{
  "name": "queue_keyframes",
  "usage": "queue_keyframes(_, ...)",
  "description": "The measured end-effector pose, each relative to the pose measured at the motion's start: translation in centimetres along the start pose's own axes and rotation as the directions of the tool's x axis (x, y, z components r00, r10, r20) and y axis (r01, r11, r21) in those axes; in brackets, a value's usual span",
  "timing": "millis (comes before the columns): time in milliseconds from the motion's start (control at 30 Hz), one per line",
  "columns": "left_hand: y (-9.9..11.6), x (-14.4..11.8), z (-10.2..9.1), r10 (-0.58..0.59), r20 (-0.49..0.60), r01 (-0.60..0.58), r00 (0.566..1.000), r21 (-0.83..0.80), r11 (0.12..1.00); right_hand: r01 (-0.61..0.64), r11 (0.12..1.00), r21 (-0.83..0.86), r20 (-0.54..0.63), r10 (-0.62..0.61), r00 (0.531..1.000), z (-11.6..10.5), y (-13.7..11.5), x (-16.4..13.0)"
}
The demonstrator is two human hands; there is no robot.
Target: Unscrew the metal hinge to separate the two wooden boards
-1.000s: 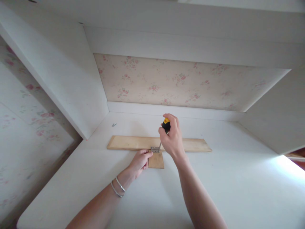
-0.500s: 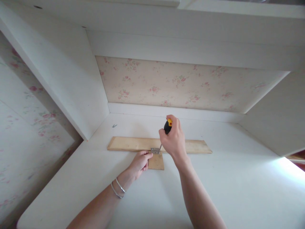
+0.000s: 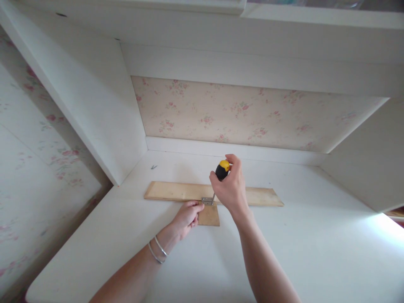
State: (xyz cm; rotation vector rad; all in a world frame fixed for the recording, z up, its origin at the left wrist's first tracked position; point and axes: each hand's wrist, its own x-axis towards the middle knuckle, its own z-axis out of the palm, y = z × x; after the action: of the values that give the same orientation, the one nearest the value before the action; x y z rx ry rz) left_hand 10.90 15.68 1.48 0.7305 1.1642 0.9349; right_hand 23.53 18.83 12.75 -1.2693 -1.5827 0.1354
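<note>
A metal hinge [image 3: 207,200] lies across the joint between a long wooden board [image 3: 176,191] and a short wooden piece [image 3: 209,216]. My left hand [image 3: 188,216] is closed on the short piece's left edge, its thumb beside the hinge. In my right hand [image 3: 232,185] is a screwdriver [image 3: 221,170] with a black and yellow handle, gripped by thumb and fingers. Its shaft slants down to the hinge's right end. Whether a screw sits under the tip is too small to tell.
Two or so small screws or nails [image 3: 153,167] lie on the white desktop [image 3: 299,244] behind the board's left part. A white side panel [image 3: 94,105] rises at left, and a shelf [image 3: 189,31] overhangs the desk. Floral wallpaper [image 3: 221,111] covers the back wall.
The fingers of my right hand have loosened and shifted round the screwdriver handle, showing more of its yellow end. My left hand keeps its hold. The view has moved slightly.
</note>
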Motion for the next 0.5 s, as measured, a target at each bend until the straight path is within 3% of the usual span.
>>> queue_keyframes(100, -0.1, 0.0, -0.1, -0.005, 0.007, 0.005, 1.000, -0.010, 1.000, -0.071, 0.997, 0.026, -0.024, 0.071, 0.997, 0.1, 0.2, 0.0)
queue_keyframes(267, -0.2, 0.0, -0.2, -0.002, 0.020, 0.002, 1.000, -0.041, 0.999, -0.097, 0.990, 0.100, 0.109, 0.086, 0.990, -0.8, 0.2, 0.2)
queue_keyframes(367, -0.2, -0.1, -0.2, 0.004, 0.022, -0.003, 1.000, -0.049, 0.999, -0.063, 0.998, 0.031, 0.149, 0.058, 0.987, -1.0, -0.1, 0.2)
queue_keyframes(500, -0.1, -0.2, 0.0, -0.012, -0.003, 0.012, 1.000, -0.046, 0.999, -0.065, 0.991, -0.118, 0.104, 0.077, 0.992, -0.5, -0.1, 0.2)
